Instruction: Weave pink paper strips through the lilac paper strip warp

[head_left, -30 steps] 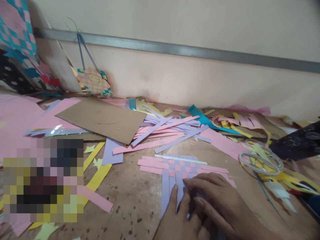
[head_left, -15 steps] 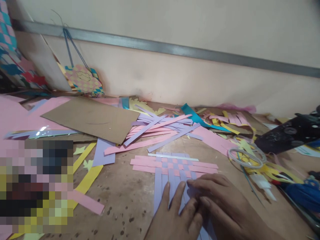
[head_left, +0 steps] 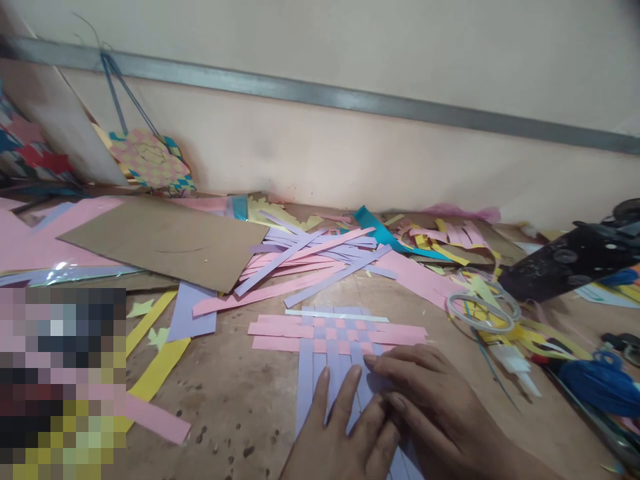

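A woven paper mat (head_left: 337,333) of lilac and pink strips lies flat on the table in front of me, its lilac strips running towards me. My left hand (head_left: 345,427) rests on those lilac strips, forefinger and middle finger stretched out and spread, the other fingers bent. Close against it on the right, my right hand (head_left: 425,393) has its fingers bent together around a lilac paper strip (head_left: 375,385) just below the weave. Its grip is partly hidden by shadow and the left fingers. A thin pale strip (head_left: 335,315) lies across the mat's far edge.
Loose pink and lilac strips (head_left: 310,250) are piled behind the mat, beside a cardboard piece (head_left: 165,240). On the right are scissors (head_left: 483,313), a white glue bottle (head_left: 515,363), blue cord (head_left: 597,383) and a black machine part (head_left: 565,257). Yellow strips (head_left: 160,373) lie left.
The view has shifted slightly, so the table things appear a little further left. Both hands keep nearly the same place at the mat, and the weave looks unchanged.
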The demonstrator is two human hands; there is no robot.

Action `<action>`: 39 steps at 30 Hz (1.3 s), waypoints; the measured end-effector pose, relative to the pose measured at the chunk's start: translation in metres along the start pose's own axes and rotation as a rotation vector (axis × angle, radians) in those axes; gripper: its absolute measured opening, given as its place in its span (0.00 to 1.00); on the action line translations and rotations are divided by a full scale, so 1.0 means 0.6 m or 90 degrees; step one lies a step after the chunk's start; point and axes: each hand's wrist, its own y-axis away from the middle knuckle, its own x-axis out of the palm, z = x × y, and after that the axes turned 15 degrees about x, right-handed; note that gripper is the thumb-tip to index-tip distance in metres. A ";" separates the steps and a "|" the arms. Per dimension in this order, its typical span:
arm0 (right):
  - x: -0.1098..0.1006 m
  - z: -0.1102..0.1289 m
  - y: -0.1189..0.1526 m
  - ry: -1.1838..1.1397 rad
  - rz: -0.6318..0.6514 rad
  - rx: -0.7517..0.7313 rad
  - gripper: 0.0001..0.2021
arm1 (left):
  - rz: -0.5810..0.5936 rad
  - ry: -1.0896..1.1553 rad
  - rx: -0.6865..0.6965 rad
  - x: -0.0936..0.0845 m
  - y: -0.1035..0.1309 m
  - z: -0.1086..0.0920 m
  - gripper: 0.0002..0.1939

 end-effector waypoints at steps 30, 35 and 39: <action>0.002 -0.019 -0.004 0.064 -0.043 0.036 0.18 | -0.086 -0.124 0.043 0.004 0.013 0.013 0.20; 0.005 -0.023 -0.005 0.076 -0.036 0.013 0.22 | -0.127 -0.138 0.011 0.010 0.013 0.007 0.22; 0.009 -0.030 -0.006 0.090 -0.028 -0.007 0.22 | -0.132 -0.116 -0.045 -0.001 0.015 0.020 0.23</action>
